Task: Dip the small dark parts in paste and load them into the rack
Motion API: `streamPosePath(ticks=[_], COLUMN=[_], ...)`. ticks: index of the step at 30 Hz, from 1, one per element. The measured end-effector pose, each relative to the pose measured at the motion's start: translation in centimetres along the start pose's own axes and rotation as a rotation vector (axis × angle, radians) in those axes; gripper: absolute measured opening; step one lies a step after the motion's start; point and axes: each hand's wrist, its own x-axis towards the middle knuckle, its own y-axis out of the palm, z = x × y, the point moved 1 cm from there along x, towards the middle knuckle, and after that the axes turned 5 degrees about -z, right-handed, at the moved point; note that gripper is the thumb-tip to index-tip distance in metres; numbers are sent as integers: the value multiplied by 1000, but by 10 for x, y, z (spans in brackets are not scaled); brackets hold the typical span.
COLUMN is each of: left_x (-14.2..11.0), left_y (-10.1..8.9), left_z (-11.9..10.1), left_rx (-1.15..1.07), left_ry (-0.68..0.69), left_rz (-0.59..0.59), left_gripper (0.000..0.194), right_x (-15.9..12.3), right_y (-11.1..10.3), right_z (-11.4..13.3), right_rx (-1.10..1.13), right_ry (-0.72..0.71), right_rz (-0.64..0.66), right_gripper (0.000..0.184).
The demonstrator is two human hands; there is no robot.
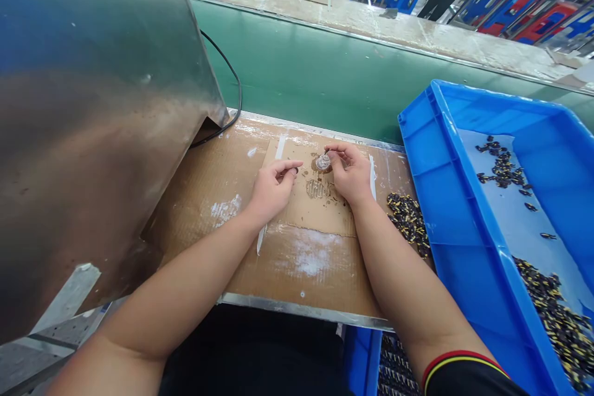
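My left hand [275,189] is closed in a pinch over the cardboard, with a small dark piece [295,170] at its fingertips. To the right, my right hand [351,174] pinches a small dark part [327,151] right above a whitish, glossy lump [323,163]. Whether that part touches the lump I cannot tell. The lump sits in a brown wet-looking stain on the taped cardboard sheet [320,216]. Close to my right forearm lies a pile of small black and yellow parts [408,219]. Both small pieces are too tiny to name.
A large blue bin [464,241] at the right holds many black and yellow parts [554,315] and a pale sheet. A big metal housing [93,105] stands at the left, with a black cable [239,90] beside it. A green panel [315,65] runs behind the table.
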Motion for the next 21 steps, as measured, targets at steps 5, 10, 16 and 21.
streamPosePath(ticks=[5,10,16,21], left_x=[1,-1,-6,-15], left_y=[1,2,2,3], left_z=[-1,-5,-9,-20], left_rx=[-92,-243,-395,-508], left_ry=[-68,-192,-262,-295], left_rz=[-11,-38,-34,2], left_gripper=[30,33,31,37], right_x=[1,5,5,-22], right_y=[1,2,-17,-25], right_z=[-1,1,35,67], right_rx=[-49,-70,40,323], right_ry=[-15,-25,-2,208], right_rz=[-12,-115,-306,-166], right_gripper=[17,17,14,23])
